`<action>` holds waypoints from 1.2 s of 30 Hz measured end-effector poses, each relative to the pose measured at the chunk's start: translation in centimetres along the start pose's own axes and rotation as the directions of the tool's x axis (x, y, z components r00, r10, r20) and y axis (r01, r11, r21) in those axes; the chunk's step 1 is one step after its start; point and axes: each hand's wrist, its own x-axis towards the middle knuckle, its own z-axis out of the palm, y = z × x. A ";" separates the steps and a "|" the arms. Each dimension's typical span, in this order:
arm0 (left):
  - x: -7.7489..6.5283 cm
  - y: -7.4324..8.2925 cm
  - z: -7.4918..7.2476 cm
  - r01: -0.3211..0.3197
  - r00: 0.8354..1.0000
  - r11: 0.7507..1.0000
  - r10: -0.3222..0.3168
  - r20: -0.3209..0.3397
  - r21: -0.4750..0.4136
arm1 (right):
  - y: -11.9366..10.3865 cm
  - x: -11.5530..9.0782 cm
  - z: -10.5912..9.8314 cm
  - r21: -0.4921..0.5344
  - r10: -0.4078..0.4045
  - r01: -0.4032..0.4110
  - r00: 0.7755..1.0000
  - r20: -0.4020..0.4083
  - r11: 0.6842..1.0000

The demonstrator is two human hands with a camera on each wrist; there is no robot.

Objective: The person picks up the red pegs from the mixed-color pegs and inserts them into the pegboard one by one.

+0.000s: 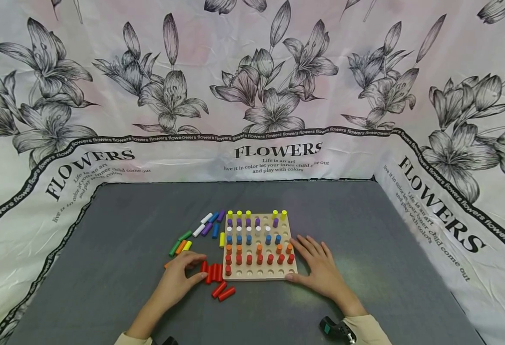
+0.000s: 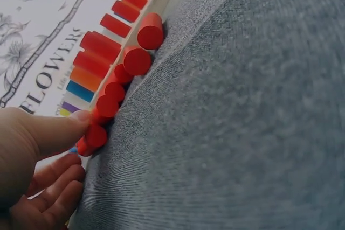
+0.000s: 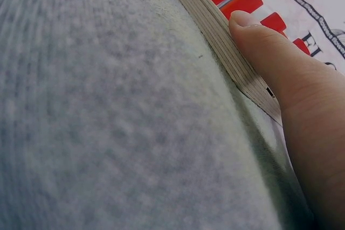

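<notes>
A wooden peg board (image 1: 261, 274) lies on the table, with rows of yellow, purple, white, blue, orange and red pegs standing in its holes. One red peg (image 1: 228, 270) stands at the left end of the front row. Left of the board, my left hand (image 1: 179, 273) pinches a red peg (image 1: 204, 266) between thumb and finger, beside a cluster of lying red pegs (image 1: 215, 273). In the left wrist view the thumb (image 2: 59, 133) reaches the end of that cluster. My right hand (image 1: 319, 268) rests at the board's right edge, fingers extended, its thumb (image 3: 253, 33) touching the near corner.
Two loose red pegs (image 1: 226, 293) lie in front of the cluster. Green, orange, yellow, white, blue and purple pegs (image 1: 198, 231) are scattered left of the board. A grey cloth (image 1: 148, 215) covers the table, and a flower-printed curtain (image 1: 183, 158) stands behind it.
</notes>
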 end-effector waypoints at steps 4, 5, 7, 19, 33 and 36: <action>0.1 0.0 0.0 0.008 1.000 0.999 -0.008 0.005 0.033 | 0.0 0.0 0.0 -0.005 0.000 0.000 1.000 -0.006 1.000; 0.1 0.1 0.0 0.010 1.000 0.999 -0.010 0.008 0.041 | 0.0 0.0 0.0 -0.005 0.001 -0.001 1.000 -0.006 1.000; 0.1 0.1 0.0 0.010 1.000 0.999 -0.011 0.012 0.053 | 0.0 0.0 -0.1 -0.004 0.002 -0.002 1.000 -0.006 1.000; 0.3 -0.1 -0.3 0.065 0.998 0.992 -0.063 0.023 -0.108 | -0.2 0.1 -0.2 -0.004 0.005 -0.005 1.000 0.000 1.000; 0.2 0.4 -0.8 0.017 0.999 0.996 -0.021 -0.043 -0.086 | -0.1 0.0 -0.3 0.001 -0.014 0.014 1.000 -0.011 1.000; 0.1 0.8 -1.0 -0.020 0.999 0.995 0.015 -0.049 -0.101 | 0.0 0.0 -0.2 0.002 -0.015 0.015 1.000 -0.010 1.000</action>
